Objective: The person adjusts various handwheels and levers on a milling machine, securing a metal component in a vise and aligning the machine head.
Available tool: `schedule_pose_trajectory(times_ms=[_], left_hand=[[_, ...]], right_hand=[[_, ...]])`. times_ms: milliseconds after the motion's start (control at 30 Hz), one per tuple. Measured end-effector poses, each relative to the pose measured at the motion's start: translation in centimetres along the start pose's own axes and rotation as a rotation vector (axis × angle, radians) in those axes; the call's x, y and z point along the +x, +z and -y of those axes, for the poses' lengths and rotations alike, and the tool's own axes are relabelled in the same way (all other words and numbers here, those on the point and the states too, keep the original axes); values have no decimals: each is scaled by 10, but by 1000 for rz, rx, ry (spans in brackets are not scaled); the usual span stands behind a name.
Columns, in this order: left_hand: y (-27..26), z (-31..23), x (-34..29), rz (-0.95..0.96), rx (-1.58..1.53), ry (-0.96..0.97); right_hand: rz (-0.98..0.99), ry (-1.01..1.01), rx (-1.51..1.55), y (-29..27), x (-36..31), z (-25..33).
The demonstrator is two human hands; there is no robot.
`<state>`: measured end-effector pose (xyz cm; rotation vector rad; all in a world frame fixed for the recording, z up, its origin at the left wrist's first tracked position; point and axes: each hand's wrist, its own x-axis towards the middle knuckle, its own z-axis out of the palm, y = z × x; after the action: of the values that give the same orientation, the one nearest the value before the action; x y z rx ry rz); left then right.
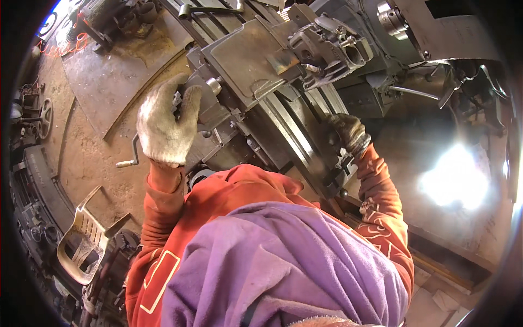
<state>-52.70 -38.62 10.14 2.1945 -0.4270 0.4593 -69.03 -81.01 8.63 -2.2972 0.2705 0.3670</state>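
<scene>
My left hand [168, 121], in a pale work glove, is beside the left end of a lathe carriage [248, 57]. Its thumb and fingers curve round a small grey metal part that the glove mostly hides. My right hand [350, 134], in a darker, soiled glove, is closed at the right side of the lathe bed [289, 128]; what its fingers hold is hidden. A grey cast-metal part with round openings [329, 52] sits on the carriage, and the chuck [392, 20] is beyond it at the upper right.
A crank handle [128, 163] sticks out below my left hand. A plastic chair [87, 240] stands at the lower left, near dark machinery [41, 185]. Sheet metal [117, 71] lies on the floor at the upper left. Bright light [456, 177] glares at the right.
</scene>
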Motion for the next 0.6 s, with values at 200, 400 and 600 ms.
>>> schedule_pose_trajectory(times_ms=[200, 400, 600], left_hand=[[1, -6, 0, -41, -26, -22], [-2, -3, 0, 12, 0, -10], [1, -1, -2, -54, 13, 13]], right_hand=[[230, -61, -258, -57, 76, -16], [110, 151, -541, -81, 121, -7], [113, 188, -404, -58, 104, -1]])
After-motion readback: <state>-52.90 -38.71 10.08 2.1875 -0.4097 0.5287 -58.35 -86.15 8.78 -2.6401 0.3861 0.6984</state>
